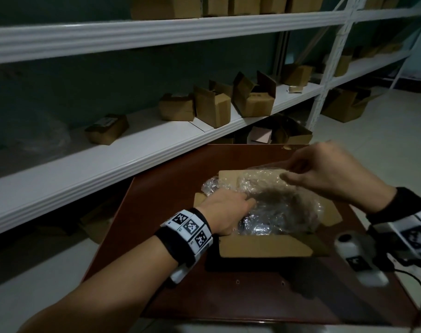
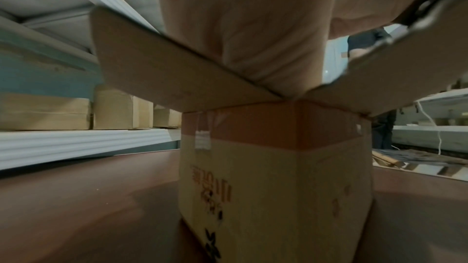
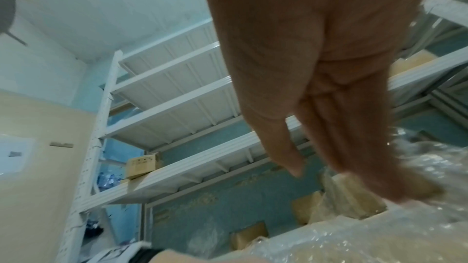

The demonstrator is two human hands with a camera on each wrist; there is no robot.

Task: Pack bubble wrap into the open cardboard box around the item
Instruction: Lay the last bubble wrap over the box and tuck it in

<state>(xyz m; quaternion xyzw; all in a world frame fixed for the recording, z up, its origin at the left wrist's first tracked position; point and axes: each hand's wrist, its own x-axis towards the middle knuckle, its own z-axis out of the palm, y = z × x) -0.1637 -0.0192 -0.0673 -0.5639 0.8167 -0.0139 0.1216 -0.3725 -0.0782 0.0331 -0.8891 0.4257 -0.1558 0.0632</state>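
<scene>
An open cardboard box stands on the dark red-brown table, its flaps spread outward. Clear bubble wrap fills the top of the box, and something dark shows through it. My left hand reaches in at the box's left side with its fingers pushed against the wrap. In the left wrist view the palm goes down between two flaps of the box, which hide the fingers. My right hand is over the far right corner. Its straight fingers touch the bubble wrap.
A long white shelf behind the table carries several small cardboard boxes. A white device with a black cable lies on the table's right side, near my right wrist. More boxes sit on the floor under and beside the shelving.
</scene>
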